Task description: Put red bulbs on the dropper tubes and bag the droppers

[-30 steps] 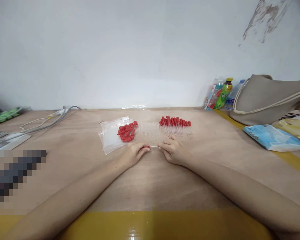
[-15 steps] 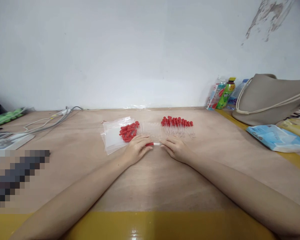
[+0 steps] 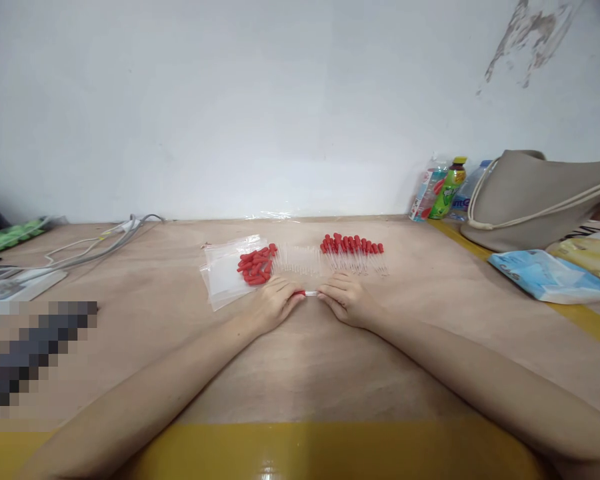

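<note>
My left hand (image 3: 273,305) pinches the red bulb end of a small dropper (image 3: 307,293), and my right hand (image 3: 347,299) pinches the clear glass end of the same dropper. Both hands rest on the brown table (image 3: 300,373), close together. Just behind my left hand lies a heap of loose red rubber bulbs (image 3: 255,265). A row of clear glass tubes (image 3: 300,259) lies in the middle. Behind my right hand lies a row of finished droppers with red bulbs (image 3: 353,250).
Clear plastic bags (image 3: 223,273) lie left of the bulbs. Cables (image 3: 95,247) and a device lie far left. Bottles (image 3: 443,190), a beige bag (image 3: 535,197) and a blue tissue pack (image 3: 550,277) stand at the right. Yellow tape (image 3: 300,450) edges the table front.
The hands have stayed together on the dropper, shifting only slightly; the red bulb shows a little less between the fingers than half a second ago.
</note>
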`<state>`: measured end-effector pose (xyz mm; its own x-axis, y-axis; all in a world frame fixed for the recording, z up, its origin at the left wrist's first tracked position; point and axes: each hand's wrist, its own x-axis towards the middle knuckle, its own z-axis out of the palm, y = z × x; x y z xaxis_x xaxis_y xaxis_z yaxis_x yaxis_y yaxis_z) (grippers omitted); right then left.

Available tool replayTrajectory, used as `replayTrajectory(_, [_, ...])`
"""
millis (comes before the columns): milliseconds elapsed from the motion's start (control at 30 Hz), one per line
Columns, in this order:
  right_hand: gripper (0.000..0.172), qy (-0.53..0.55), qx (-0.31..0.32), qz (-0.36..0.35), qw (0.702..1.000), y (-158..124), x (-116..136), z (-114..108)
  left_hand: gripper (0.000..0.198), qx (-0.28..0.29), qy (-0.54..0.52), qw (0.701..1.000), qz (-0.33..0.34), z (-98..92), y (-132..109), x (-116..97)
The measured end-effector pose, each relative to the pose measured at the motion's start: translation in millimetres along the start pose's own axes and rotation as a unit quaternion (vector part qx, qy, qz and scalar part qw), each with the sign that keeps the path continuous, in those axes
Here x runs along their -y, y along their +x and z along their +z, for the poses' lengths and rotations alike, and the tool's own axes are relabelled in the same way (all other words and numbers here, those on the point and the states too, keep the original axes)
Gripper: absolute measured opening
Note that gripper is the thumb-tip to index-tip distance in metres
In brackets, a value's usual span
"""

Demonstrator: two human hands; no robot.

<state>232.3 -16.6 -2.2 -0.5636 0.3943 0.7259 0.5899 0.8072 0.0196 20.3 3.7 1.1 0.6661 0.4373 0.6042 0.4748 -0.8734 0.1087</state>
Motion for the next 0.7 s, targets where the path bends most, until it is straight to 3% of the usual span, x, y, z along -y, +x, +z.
replayTrajectory(300, [0.023,0.034,0.029,0.004,0.999,4,2,5,0.014,-0.012,-0.016,0.999,0.046,1.2,1,0])
replayTrajectory(533, [0.022,-0.071,0.096,0.020,0.993,8,3,-6,0.014,-0.014,-0.023,1.000,-0.002,-2.3,3,-1])
replayTrajectory(600, [0.021,-0.090,0.112,0.055,0.988,9,0,-14,0.021,-0.018,-0.022,0.999,-0.036,-5.4,2,-2])
replayTrajectory(700, [0.022,-0.069,0.107,0.179,0.976,11,-15,-24,0.028,-0.001,-0.031,0.995,-0.092,-9.2,0,-3])
